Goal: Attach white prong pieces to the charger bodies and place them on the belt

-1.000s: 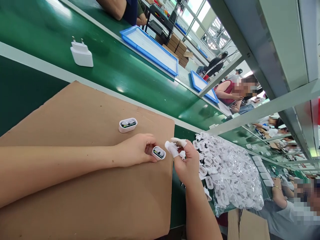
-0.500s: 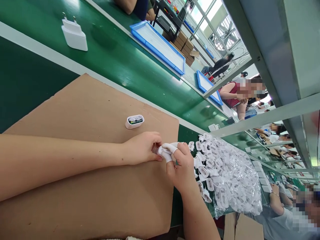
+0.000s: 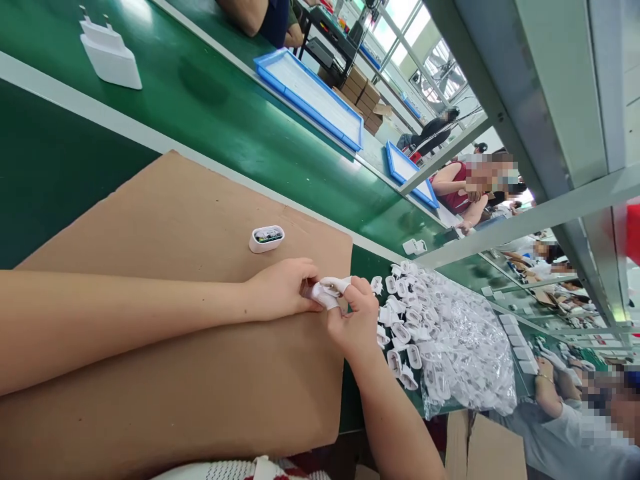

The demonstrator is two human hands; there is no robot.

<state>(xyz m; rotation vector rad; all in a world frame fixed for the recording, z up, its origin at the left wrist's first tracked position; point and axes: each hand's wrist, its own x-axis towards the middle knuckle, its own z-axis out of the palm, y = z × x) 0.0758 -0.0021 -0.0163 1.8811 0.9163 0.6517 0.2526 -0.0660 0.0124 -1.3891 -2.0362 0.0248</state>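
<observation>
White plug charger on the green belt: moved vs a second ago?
Yes: the white plug charger moved leftward along the green belt, from roughly above the cardboard's top corner to well left of it.

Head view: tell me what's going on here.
A person's left hand and right hand, the right in white finger covers, meet over the cardboard around a small white piece, mostly hidden. An open white housing with parts showing inside sits on the cardboard, and bagged white parts lie to the right.
</observation>
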